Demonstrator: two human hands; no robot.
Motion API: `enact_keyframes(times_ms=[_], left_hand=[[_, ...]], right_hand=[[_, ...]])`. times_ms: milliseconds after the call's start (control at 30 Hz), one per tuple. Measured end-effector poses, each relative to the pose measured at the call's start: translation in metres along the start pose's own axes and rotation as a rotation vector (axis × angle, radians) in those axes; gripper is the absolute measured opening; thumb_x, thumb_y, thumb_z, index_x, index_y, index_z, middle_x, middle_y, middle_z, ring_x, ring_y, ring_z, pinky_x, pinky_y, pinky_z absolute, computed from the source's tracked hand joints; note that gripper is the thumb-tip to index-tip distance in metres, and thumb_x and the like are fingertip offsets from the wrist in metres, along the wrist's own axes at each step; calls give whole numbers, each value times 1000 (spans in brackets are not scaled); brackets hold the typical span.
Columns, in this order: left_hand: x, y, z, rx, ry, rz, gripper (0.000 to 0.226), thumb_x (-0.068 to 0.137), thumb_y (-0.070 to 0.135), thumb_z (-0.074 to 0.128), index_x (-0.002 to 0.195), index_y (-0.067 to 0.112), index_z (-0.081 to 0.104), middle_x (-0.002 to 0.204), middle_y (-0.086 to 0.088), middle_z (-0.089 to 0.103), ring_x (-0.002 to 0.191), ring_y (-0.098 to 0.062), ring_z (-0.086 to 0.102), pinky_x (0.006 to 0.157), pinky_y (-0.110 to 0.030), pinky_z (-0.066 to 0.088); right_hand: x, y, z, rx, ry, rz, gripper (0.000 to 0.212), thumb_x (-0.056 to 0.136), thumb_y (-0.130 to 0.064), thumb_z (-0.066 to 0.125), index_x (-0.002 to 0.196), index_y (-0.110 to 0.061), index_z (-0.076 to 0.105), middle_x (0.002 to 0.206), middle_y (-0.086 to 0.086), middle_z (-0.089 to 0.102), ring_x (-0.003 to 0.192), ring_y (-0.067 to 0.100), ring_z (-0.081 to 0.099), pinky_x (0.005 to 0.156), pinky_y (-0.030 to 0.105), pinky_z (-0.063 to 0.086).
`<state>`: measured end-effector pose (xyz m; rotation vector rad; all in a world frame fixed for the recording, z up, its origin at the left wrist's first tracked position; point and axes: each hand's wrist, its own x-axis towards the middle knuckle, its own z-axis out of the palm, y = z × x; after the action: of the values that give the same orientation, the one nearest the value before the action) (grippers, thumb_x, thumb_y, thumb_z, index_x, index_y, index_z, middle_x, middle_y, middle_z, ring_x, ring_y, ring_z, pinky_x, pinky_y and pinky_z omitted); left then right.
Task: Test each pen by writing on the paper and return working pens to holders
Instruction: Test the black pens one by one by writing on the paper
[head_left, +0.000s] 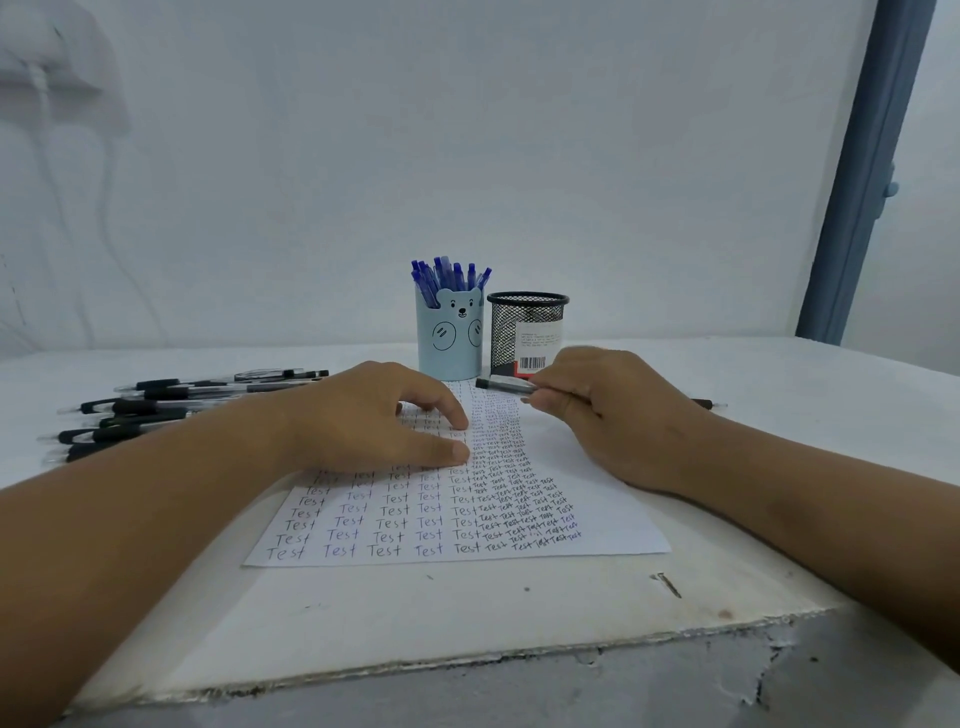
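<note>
A white paper (597, 499) covered with rows of the word "Test" lies in the middle of the table. My left hand (374, 415) rests on its upper left part, fingers spread and pressing it flat. My right hand (608, 410) grips a black pen (506, 384) that lies nearly level above the paper's top edge, its end pointing left. Behind the paper stand a light blue bear holder (449, 338) full of blue pens (447, 275) and a black mesh holder (527, 332).
Several black pens (156, 405) lie in a pile on the table at the left. One more dark pen (706, 403) lies behind my right wrist. The table's chipped front edge (467, 660) runs below the paper. A white wall rises close behind the holders.
</note>
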<state>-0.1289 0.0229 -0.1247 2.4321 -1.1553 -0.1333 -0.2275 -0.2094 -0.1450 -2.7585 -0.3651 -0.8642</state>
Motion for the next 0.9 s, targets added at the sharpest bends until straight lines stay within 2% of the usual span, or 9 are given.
enact_keyframes(times_ms=[100, 167, 200, 333, 467, 567, 667, 767, 900], left_hand=[[0, -1, 0, -5, 0, -4, 50, 60, 73, 67, 106, 54, 68, 137, 26, 53, 125, -4, 47, 111, -33, 35], [0, -1, 0, -3, 0, -4, 50, 59, 74, 66, 105, 54, 68, 137, 26, 54, 126, -4, 47, 110, -33, 36], [0, -1, 0, -2, 2, -3, 51, 59, 74, 66, 105, 54, 68, 136, 26, 54, 125, -3, 47, 110, -33, 36], [0, -1, 0, -9, 10, -2, 47, 62, 72, 68, 105, 53, 68, 135, 27, 54, 124, -1, 47, 108, -31, 35], [0, -2, 0, -4, 9, 6, 47, 62, 73, 67, 105, 54, 68, 134, 28, 55, 122, 0, 48, 107, -30, 35], [0, -2, 0, 1, 11, 8, 44, 65, 71, 69, 105, 54, 68, 135, 27, 55, 122, -1, 48, 108, -32, 35], [1, -2, -1, 0, 12, 3, 46, 61, 73, 68, 104, 55, 68, 135, 26, 54, 124, -2, 48, 111, -34, 36], [1, -3, -2, 6, 19, 10, 43, 65, 70, 71, 104, 53, 69, 132, 26, 56, 120, 2, 50, 106, -30, 39], [2, -11, -8, -20, 75, 72, 32, 72, 59, 77, 99, 42, 74, 106, 26, 69, 103, 9, 60, 99, -27, 50]], right_hand=[[1, 3, -2, -37, -31, 83, 18, 99, -18, 61, 93, -4, 69, 82, -4, 47, 80, 11, 50, 71, 16, 34], [1, 6, -4, -30, -41, 168, 7, 96, -17, 65, 101, -18, 70, 83, -7, 52, 86, 16, 54, 78, 25, 38], [0, 7, -5, -11, -41, 212, 11, 94, -17, 68, 102, -25, 70, 84, -9, 56, 87, 16, 55, 82, 29, 41], [-1, 17, -9, -161, -104, 310, 15, 94, -18, 64, 96, -30, 73, 99, -9, 59, 98, 15, 56, 96, 34, 43], [-2, 29, -14, -224, -101, 466, 14, 93, -17, 64, 92, -27, 74, 89, -14, 48, 102, 17, 55, 88, 28, 43], [-1, 32, -14, -240, -78, 540, 13, 90, -17, 66, 90, -27, 74, 96, -10, 60, 103, 19, 60, 88, 30, 48], [0, 30, -14, -205, -68, 556, 20, 85, -14, 66, 85, -35, 66, 109, -6, 66, 103, 20, 61, 90, 33, 51], [0, 25, -12, -189, -66, 505, 31, 82, -6, 61, 98, -32, 68, 110, -8, 65, 104, 17, 59, 92, 29, 48], [6, 1, -3, -112, -83, 308, 24, 89, -12, 63, 107, -26, 72, 102, -12, 62, 91, 6, 55, 86, 21, 43]])
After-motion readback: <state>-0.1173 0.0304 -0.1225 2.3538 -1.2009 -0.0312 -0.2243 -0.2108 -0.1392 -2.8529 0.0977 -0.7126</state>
